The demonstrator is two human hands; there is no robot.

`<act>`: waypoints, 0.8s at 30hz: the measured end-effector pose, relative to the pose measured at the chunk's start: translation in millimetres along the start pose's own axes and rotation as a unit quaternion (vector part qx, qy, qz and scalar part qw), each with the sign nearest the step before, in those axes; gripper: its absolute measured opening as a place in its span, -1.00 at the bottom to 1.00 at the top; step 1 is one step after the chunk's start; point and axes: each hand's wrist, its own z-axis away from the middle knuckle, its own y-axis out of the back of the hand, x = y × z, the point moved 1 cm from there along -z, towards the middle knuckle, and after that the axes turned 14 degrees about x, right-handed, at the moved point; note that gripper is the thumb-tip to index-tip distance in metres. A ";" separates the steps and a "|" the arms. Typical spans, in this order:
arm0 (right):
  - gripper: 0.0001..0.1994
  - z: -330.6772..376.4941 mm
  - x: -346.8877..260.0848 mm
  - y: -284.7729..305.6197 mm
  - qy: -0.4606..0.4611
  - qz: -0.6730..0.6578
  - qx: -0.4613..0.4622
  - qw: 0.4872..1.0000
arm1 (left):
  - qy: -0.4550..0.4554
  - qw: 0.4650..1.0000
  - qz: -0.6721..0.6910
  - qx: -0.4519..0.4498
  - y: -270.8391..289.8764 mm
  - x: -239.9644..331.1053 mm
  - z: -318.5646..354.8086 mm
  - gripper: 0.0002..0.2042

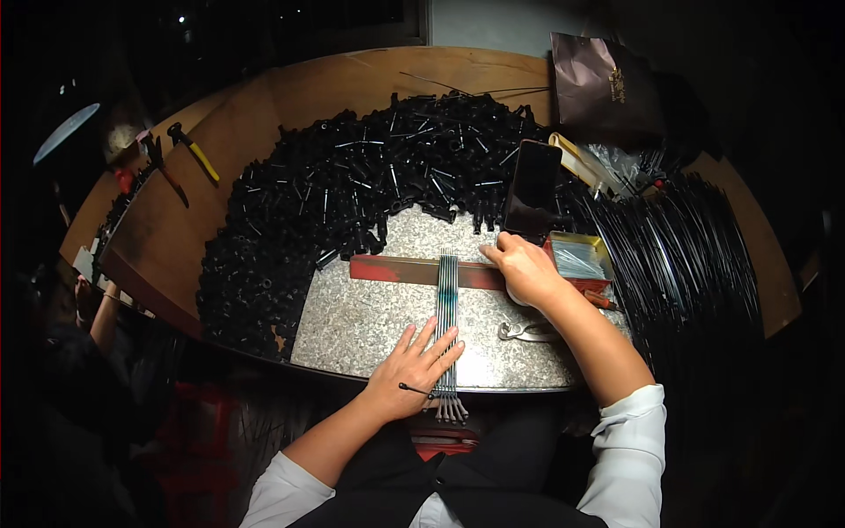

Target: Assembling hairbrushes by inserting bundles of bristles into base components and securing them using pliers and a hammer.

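A row of several thin metal rods lies side by side across a long red-brown bar on the speckled stone slab. Their bent lower ends hang past the slab's front edge. My left hand rests flat with fingers spread, the fingertips on the rods. By its wrist side, a short thin piece with a dark ball end sticks out. My right hand is over the bar's right end, fingers curled together; whatever they pinch is hidden. Below it lie metal pincers.
A heap of black parts surrounds the slab's back and left. To the right are an open box of thin pale sticks, an orange-handled tool, a phone and long black rods. Another person's hand shows far left.
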 end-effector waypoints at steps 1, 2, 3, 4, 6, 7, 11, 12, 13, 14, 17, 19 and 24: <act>-0.76 0.5 0.4 -1.1 0.011 0.019 -0.014 1.000 | 0.003 1.000 -0.006 -0.016 2.4 2.1 -2.2 -0.13; -0.76 1.4 2.6 -1.7 0.009 0.019 -0.011 1.000 | 0.000 1.000 -0.009 -0.017 3.2 3.2 -3.6 -0.13; -0.76 0.8 3.0 -4.4 0.015 0.027 -0.018 0.999 | -0.002 1.000 -0.012 -0.012 3.3 2.7 -2.3 -0.21; -0.76 0.3 3.2 -6.0 0.022 0.036 -0.025 0.999 | -0.004 1.000 -0.015 -0.007 3.2 2.4 -1.2 -0.29; -0.76 0.1 3.5 -6.8 0.023 0.046 -0.027 0.998 | -0.016 0.999 -0.035 0.012 -1.9 0.0 0.5 -0.36; -0.77 0.4 3.8 -6.8 0.025 0.056 -0.029 0.998 | -0.028 0.998 -0.054 0.031 -3.6 -0.8 0.7 -0.42; -0.77 1.0 5.7 -10.5 0.031 0.049 -0.025 0.998 | -0.024 0.998 -0.048 0.033 -1.9 -0.1 0.3 -0.49; -0.78 1.3 6.1 -12.1 0.029 0.047 -0.020 0.998 | -0.024 0.998 -0.048 0.036 -1.7 0.1 0.1 -0.49; -0.78 1.5 6.3 -12.8 0.028 0.044 -0.014 0.999 | -0.024 0.998 -0.049 0.039 -1.6 0.3 -0.1 -0.49; -0.78 1.4 6.5 -12.5 0.027 0.045 -0.014 0.999 | -0.024 0.998 -0.049 0.039 -1.7 0.2 -0.3 -0.49; -0.67 -0.2 5.2 -13.4 0.025 0.041 -0.034 0.998 | -0.025 0.998 -0.051 0.042 -2.7 -0.8 0.4 -0.51; -0.69 -0.8 3.9 -13.2 0.020 0.040 -0.033 0.998 | -0.025 0.997 -0.053 0.045 -3.9 -1.0 0.5 -0.52; -0.73 -3.6 8.0 -19.7 0.049 0.014 0.009 0.999 | -0.027 0.997 -0.053 0.044 -4.6 -1.5 0.6 -0.52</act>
